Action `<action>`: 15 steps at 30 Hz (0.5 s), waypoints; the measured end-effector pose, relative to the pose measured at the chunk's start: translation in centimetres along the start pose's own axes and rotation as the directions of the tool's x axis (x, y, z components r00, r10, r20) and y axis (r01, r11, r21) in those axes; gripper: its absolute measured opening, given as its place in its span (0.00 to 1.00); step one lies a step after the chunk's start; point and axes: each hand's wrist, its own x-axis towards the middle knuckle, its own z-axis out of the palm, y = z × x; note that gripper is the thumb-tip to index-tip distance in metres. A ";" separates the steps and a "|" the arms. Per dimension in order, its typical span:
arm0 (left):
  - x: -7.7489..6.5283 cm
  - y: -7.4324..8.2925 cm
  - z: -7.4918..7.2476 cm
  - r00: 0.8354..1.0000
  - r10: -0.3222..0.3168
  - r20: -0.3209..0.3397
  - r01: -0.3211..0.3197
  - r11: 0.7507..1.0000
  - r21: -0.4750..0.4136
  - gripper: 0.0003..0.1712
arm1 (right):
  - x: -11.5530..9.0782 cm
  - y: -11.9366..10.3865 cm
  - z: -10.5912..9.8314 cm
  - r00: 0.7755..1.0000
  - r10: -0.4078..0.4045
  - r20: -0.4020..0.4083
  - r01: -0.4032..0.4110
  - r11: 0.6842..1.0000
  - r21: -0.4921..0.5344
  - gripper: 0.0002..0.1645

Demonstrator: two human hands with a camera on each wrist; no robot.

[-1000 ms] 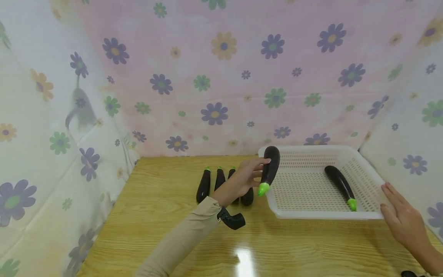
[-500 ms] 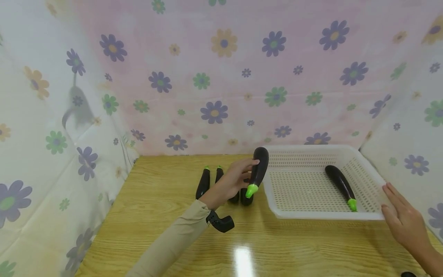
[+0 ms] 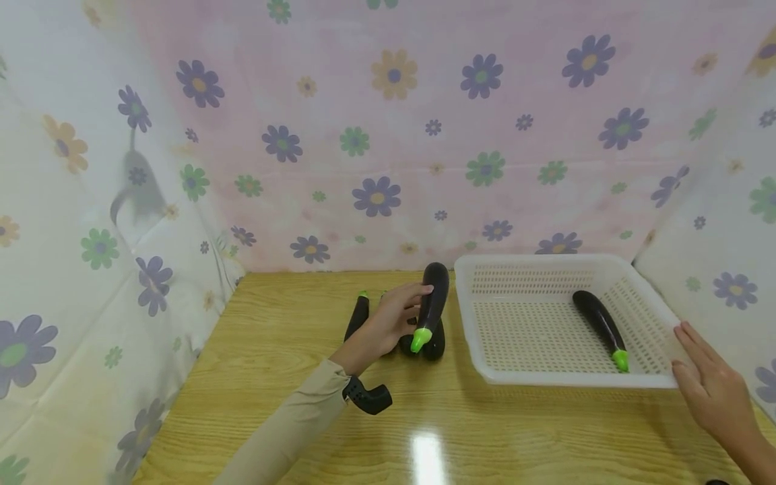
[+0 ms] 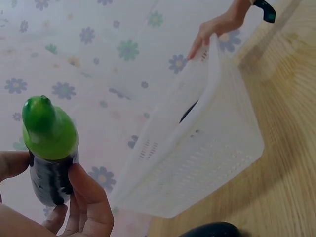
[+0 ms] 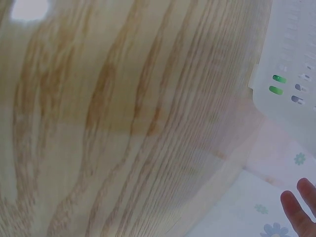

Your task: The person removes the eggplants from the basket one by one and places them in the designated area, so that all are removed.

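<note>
In the head view, my left hand [image 3: 394, 316] holds a dark eggplant [image 3: 435, 293] above the table, its green stem end pointing down toward me. The left wrist view shows thumb and fingers around that eggplant [image 4: 52, 173], green cap uppermost. Below and behind this hand lie several more eggplants [image 3: 358, 315], partly hidden by it. Another eggplant [image 3: 599, 327] lies inside the white plastic basket [image 3: 475, 350], near its right wall. My right hand [image 3: 715, 391] rests with extended fingers at the basket's right rim; two fingertips [image 5: 295, 212] show in the right wrist view.
The basket stands on the right of a wood-grain table [image 3: 291, 417]. A flower-print cloth [image 3: 327, 168] rises behind the table and along both sides. Black camera mounts sit at the wrists.
My left hand has moved left with the eggplant, from the basket's left rim to above the eggplants on the table. My right hand stays at the basket rim.
</note>
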 end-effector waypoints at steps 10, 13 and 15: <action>-0.9 0.0 -1.6 0.999 0.000 -0.043 -0.001 1.000 -0.008 0.34 | -0.1 0.1 0.1 1.000 0.003 0.004 -0.003 1.000 -0.002 0.34; -0.9 -0.2 -2.1 0.998 -0.004 -0.069 0.003 1.000 -0.011 0.36 | -0.1 0.2 0.1 1.000 0.001 -0.002 -0.001 1.000 0.000 0.34; -0.9 -0.3 -2.5 0.997 0.000 -0.077 -0.001 1.000 -0.017 0.38 | -0.1 0.2 0.2 1.000 -0.002 -0.012 0.002 1.000 0.004 0.34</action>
